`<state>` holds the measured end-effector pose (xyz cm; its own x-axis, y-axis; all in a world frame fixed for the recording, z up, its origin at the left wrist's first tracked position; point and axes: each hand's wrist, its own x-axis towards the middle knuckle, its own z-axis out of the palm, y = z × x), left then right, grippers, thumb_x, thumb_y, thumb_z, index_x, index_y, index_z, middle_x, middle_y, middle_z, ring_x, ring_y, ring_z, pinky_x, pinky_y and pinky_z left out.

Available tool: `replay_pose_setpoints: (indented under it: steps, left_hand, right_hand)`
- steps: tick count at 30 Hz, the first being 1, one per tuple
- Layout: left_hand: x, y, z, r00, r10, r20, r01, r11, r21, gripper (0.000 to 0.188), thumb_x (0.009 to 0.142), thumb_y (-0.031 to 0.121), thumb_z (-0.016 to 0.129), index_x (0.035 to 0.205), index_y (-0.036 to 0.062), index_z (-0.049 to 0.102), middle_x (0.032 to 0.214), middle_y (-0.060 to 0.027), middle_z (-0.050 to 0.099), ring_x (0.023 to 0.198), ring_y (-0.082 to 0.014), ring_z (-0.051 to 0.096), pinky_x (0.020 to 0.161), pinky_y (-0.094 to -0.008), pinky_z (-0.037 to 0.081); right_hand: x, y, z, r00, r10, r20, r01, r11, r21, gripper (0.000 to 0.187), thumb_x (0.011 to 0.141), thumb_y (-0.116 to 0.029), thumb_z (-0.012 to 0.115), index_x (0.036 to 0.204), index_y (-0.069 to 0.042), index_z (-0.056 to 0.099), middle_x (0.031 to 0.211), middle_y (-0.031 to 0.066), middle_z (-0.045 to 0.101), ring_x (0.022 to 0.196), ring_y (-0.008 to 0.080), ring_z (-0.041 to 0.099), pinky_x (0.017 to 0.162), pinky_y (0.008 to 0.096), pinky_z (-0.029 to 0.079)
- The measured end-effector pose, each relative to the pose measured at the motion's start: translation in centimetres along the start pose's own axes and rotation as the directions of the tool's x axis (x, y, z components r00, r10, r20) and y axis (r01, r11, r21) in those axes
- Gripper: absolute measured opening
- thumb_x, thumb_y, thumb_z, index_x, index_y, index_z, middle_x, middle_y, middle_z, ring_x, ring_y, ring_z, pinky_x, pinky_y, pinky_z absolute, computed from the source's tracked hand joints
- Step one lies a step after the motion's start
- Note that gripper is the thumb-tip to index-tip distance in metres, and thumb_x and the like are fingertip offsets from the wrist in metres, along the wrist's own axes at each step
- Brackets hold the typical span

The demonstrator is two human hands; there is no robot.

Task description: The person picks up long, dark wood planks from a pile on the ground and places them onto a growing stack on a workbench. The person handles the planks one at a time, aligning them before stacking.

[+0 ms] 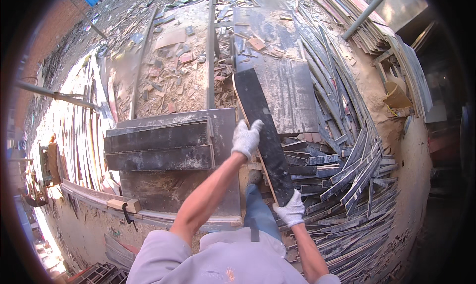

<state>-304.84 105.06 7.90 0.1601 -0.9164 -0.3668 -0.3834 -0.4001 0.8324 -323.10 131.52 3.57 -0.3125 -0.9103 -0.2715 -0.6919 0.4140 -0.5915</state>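
Observation:
A long black-faced plywood board (pixel 263 125) with a pale edge slants across the middle of the view. My left hand (pixel 246 138), in a whitish work glove, is closed on the board's left edge about midway along. At the near end, my right hand (pixel 291 209), gloved too, grips the board's lower corner; some of its fingers are hidden. Left of my left hand, several similar dark boards (pixel 158 144) lie stacked on a dark panel table (pixel 178 190).
Loose cut strips (pixel 354 185) heap up at right, beside my legs. Ahead, a large dusty panel (pixel 277 81) carries wood scraps, and chips and sawdust (pixel 173 71) cover the ground. Pale strips (pixel 82 130) are piled at left. A wood block (pixel 124 205) with a black clamp sits on the near rail.

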Motion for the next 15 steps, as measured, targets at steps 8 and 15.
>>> replay_pose_setpoints:
  steps: [8, 15]
  left_hand:
    - [-23.6, -15.8, -9.2, 0.856, -0.502, 0.123, 0.516, 0.813, -0.270, 0.053, 0.102, 0.045, 0.075, 0.119, -0.0055, 0.067, 0.104, -0.0186, 0.075, 0.098, -0.0308, 0.072, 0.083, -0.0424, 0.061]
    - [-15.8, -36.1, -21.2, 0.575, -0.817, 0.048, 0.377, 0.213, -0.901, 0.045, 0.107, 0.035, 0.069, 0.143, 0.0111, 0.058, 0.140, -0.0149, 0.062, 0.127, -0.0371, 0.061, 0.102, -0.0582, 0.057]
  right_hand:
    - [-3.9, 9.6, -8.1, 0.787, -0.545, 0.289, 0.616, 0.693, -0.373, 0.091, 0.061, -0.027, 0.089, 0.138, -0.004, 0.047, 0.115, 0.0214, 0.059, 0.106, 0.0431, 0.058, 0.093, 0.0550, 0.046]
    - [-1.5, -8.7, 7.2, 0.623, -0.543, 0.562, 0.773, 0.539, -0.336, 0.083, 0.058, -0.027, 0.084, 0.131, -0.002, 0.053, 0.113, 0.0214, 0.060, 0.109, 0.0397, 0.059, 0.093, 0.0507, 0.047]
